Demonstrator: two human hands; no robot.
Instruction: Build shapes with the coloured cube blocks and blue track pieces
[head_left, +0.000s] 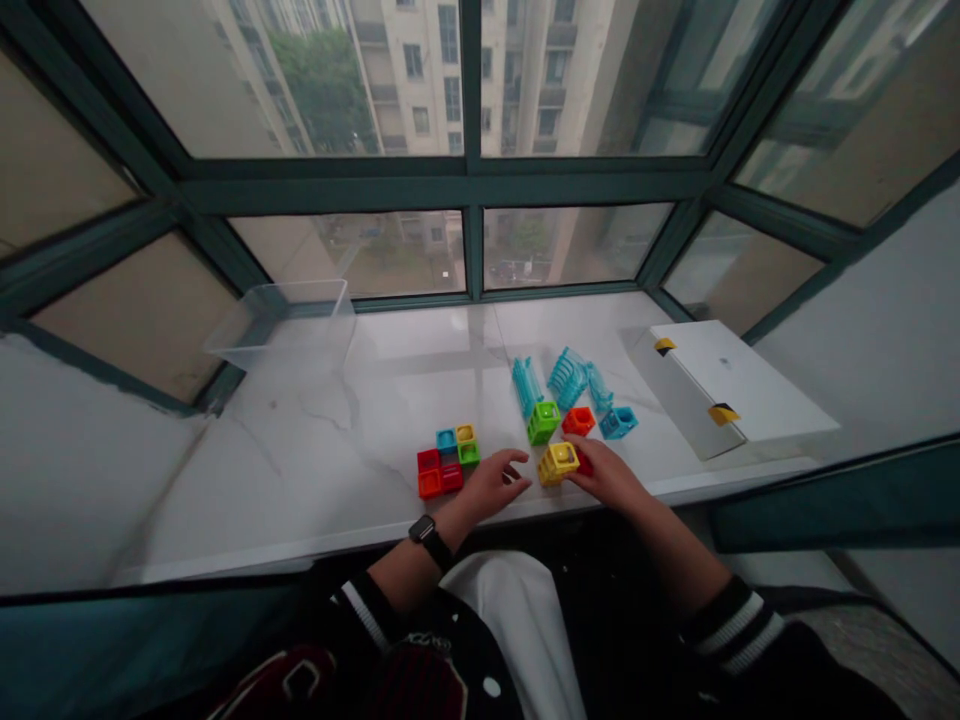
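Note:
My right hand [606, 474] has its fingers around the right side of a yellow toy block [558, 464]. A red piece [584, 463] shows partly under those fingers; whether it joins the yellow one I cannot tell. My left hand [493, 486], with a watch on its wrist, is open just left of the yellow block, fingers apart and holding nothing. Left of it lies a cluster of blocks: red ones [430, 483], a blue one [446, 440], a small yellow one [466, 433] and a green one [469, 453]. Behind the yellow block stands a bright green block [544, 423].
A red block [578, 420] and a blue block [618, 422] lie beyond my right hand, with translucent blue track-like pieces [568, 378] behind. A clear plastic bin [300, 325] stands back left. On the right is a white laptop-like panel [739, 380]. Windows border the white counter [315, 450].

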